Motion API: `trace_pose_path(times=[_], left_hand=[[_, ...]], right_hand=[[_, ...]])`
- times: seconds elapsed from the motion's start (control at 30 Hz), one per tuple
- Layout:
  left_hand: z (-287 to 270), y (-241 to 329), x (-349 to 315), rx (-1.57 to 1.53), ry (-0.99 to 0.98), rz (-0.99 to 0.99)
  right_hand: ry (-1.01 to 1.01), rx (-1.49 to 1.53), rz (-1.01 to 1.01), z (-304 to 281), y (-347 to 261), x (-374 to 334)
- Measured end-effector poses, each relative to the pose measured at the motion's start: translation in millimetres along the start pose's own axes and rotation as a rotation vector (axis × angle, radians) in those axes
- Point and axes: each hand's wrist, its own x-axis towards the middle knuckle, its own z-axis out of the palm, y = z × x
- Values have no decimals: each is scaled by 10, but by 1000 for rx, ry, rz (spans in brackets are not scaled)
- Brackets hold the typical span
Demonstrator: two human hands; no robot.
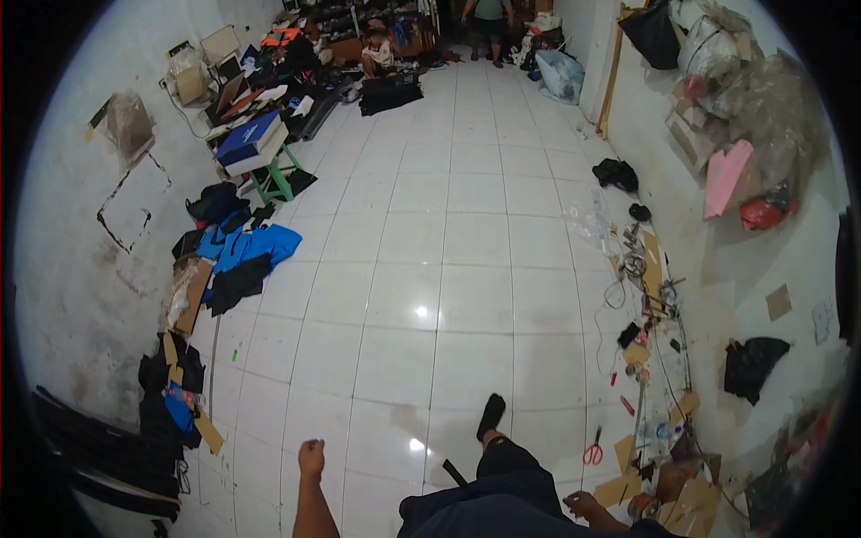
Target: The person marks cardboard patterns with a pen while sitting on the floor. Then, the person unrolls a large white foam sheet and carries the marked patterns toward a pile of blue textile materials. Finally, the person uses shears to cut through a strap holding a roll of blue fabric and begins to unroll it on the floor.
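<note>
The left hand (311, 459) is hanging, fingers curled, above the tiled floor (386, 296). The right hand (581, 504) is hanging partly curled; whether either is gripping anything cannot be determined. Red-handled scissors (592, 454) are lying ahead of the right hand, beside a cardboard piece (624, 455).

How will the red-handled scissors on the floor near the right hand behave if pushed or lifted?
The scissors look metal-bladed, so they should feel stiff. Lying flat, they probably won't roll or tip. The floor tiles look smooth and glossy, so a push may make them slide.
</note>
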Motion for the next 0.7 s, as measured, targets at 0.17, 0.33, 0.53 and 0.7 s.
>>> trace_pose_path(times=[0.17,0.33,0.53,0.7], left_hand=[[883,148,19,162,-198,-241],[1589,537,108,209,-371,-450],[1898,601,1092,405,-326,-542],[2336,1613,2451,664,-456,-418]], right_hand=[[-13,23,-21,-875,-912,687],[370,44,-251,-2096,-2357,1836],[456,49,-544,-2721,-4666,2229],[235,94,-391,-2666,-5019,2617]])
